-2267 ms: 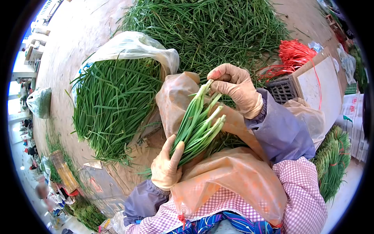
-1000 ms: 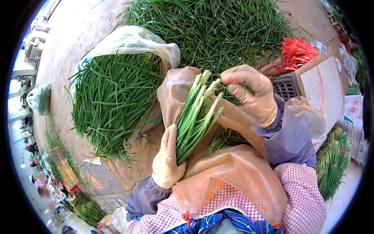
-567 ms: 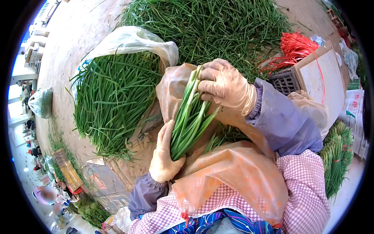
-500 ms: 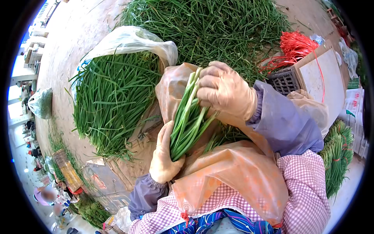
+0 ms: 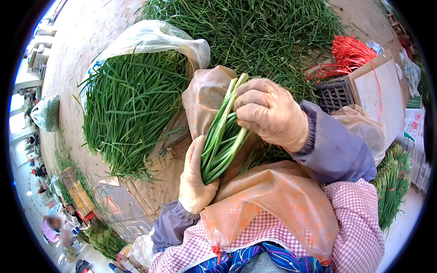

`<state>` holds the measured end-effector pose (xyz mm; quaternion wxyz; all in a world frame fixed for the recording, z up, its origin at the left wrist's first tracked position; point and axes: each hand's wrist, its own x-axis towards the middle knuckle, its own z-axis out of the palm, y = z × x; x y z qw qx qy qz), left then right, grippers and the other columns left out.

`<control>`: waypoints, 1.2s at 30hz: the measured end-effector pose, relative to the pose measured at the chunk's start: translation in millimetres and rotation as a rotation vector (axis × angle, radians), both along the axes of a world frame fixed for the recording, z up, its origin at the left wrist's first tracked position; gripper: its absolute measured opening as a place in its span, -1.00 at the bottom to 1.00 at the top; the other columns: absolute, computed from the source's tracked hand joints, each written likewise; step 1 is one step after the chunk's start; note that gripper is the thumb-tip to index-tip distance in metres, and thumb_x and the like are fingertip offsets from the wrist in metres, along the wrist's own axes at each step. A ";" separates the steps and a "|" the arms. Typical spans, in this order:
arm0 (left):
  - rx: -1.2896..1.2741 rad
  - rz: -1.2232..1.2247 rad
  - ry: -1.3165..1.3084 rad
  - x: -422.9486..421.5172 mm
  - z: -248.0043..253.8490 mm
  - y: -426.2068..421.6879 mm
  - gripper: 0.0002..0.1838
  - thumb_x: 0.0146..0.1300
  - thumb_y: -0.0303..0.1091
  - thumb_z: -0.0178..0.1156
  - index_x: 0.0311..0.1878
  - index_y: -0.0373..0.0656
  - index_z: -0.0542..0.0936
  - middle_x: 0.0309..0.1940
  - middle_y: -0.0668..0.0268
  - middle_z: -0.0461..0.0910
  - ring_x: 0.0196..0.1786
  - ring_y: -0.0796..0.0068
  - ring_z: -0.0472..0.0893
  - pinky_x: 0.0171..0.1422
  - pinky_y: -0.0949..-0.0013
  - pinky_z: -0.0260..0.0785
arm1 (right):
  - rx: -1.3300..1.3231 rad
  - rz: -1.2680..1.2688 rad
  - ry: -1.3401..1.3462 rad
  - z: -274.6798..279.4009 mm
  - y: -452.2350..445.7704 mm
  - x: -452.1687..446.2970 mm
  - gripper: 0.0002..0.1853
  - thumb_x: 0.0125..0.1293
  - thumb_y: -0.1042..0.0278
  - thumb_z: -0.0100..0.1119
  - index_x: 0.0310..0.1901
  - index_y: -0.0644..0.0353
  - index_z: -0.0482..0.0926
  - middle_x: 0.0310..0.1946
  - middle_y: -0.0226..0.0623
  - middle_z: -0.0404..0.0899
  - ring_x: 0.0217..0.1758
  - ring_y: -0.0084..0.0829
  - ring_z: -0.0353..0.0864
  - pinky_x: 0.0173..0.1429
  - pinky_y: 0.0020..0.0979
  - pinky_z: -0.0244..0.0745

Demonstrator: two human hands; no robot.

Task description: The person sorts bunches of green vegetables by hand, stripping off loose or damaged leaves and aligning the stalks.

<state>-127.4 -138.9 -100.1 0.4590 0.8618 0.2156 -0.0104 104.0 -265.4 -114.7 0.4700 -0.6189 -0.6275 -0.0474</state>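
Note:
A small bunch of green stalks with pale ends [image 5: 221,140] lies tilted above my lap. My left hand [image 5: 195,179], in a tan glove, is wrapped round its lower part. Near the pale upper ends, the curled fingers of my gloved right hand [image 5: 268,111] grip the same stalks; its fingertips are partly hidden. To the left, a large heap of green leaves [image 5: 132,109] fills an open translucent plastic bag [image 5: 157,38]. Beyond my hands spreads a big loose pile of green leaves [image 5: 255,36].
Red strings [image 5: 348,54] lie by a dark plastic crate [image 5: 334,96] and a white board [image 5: 380,91] at the right. Tied green bundles [image 5: 391,186] stand at the lower right. A tied bag [image 5: 46,113] is at far left; people [image 5: 50,227] appear at the lower left.
My right hand was open beside the pale ends about a second ago and has since closed on the stalks. My left hand has kept its hold, with the bunch now gathered narrower.

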 end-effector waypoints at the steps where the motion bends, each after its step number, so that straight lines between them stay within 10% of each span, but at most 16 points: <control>1: -0.007 0.003 -0.003 -0.3 -0.8 0.1 -0.06 -0.09 -0.72 0.17 0.49 -0.23 0.15 0.35 -0.02 0.28 0.43 0.03 0.30 0.50 0.18 0.16 | -0.046 0.120 0.220 10.3 -5.1 -0.2 -0.85 0.17 0.46 0.34 -0.32 0.19 0.51 -0.28 -0.28 0.62 -0.13 -0.15 0.62 0.03 -0.17 0.53; 8: 0.009 0.015 0.000 1.2 -0.9 0.7 -0.06 -0.09 -0.71 0.18 0.48 -0.23 0.16 0.36 -0.03 0.27 0.42 0.03 0.31 0.49 0.18 0.18 | 0.388 0.427 1.115 46.0 -71.1 64.4 -0.85 0.37 0.32 0.20 -0.32 0.18 0.53 -0.41 -0.31 0.59 -0.32 -0.34 0.58 -0.10 -0.24 0.57; 11: 0.018 0.016 -0.006 1.7 -0.7 0.4 -0.05 -0.10 -0.71 0.18 0.48 -0.23 0.16 0.35 -0.04 0.28 0.41 0.01 0.32 0.49 0.17 0.18 | -0.137 -0.369 0.870 41.6 -74.1 50.4 -0.90 0.38 0.36 0.22 -0.21 0.20 0.62 -0.33 -0.35 0.63 -0.31 -0.53 0.59 -0.18 -0.43 0.55; 13: 0.028 0.024 -0.008 2.4 0.3 -3.1 -0.05 -0.10 -0.71 0.18 0.48 -0.23 0.16 0.34 -0.04 0.29 0.41 0.01 0.32 0.49 0.17 0.18 | -0.197 -0.226 1.074 45.8 -54.6 14.9 -0.80 0.35 0.51 0.22 -0.02 0.25 0.65 -0.29 -0.37 0.66 -0.30 -0.62 0.56 -0.18 -0.59 0.49; 17: 0.093 0.036 -0.005 1.8 -1.2 -10.2 -0.05 -0.11 -0.70 0.19 0.48 -0.23 0.16 0.36 -0.06 0.29 0.41 -0.04 0.34 0.47 0.18 0.22 | -0.433 -0.296 0.037 26.2 -23.6 -13.1 -0.71 0.12 0.08 0.40 -0.25 0.11 0.68 -0.26 -0.26 0.64 -0.17 -0.17 0.60 0.11 -0.18 0.41; 22: 0.152 0.003 0.045 0.4 7.7 -13.5 -0.01 -0.13 -0.68 0.25 0.49 -0.24 0.13 0.38 -0.08 0.26 0.41 -0.08 0.34 0.44 0.18 0.27 | -0.583 -0.361 -0.191 7.1 -9.1 -31.2 -0.75 0.07 0.18 0.34 -0.22 0.03 0.64 -0.18 -0.35 0.57 -0.06 -0.25 0.53 0.15 -0.11 0.33; 27: 0.174 -0.069 0.020 -2.2 6.7 -7.7 0.01 -0.07 -0.57 0.39 0.49 -0.27 0.11 0.40 -0.13 0.25 0.42 -0.06 0.34 0.45 0.16 0.27 | -0.366 -0.145 -0.275 5.9 -16.6 -38.3 -0.81 0.02 0.32 0.14 -0.28 0.05 0.60 -0.20 -0.31 0.57 -0.06 -0.20 0.55 0.06 -0.17 0.44; 36: 0.133 -0.062 0.003 -8.2 2.0 -6.2 0.08 0.00 -0.42 0.52 0.52 -0.21 0.04 0.35 -0.09 0.34 0.34 0.08 0.45 0.35 0.19 0.38 | -0.283 0.289 0.534 14.7 -25.4 -48.4 -0.90 0.21 0.45 0.30 -0.27 0.22 0.58 -0.28 -0.25 0.58 -0.16 -0.17 0.60 -0.10 -0.25 0.53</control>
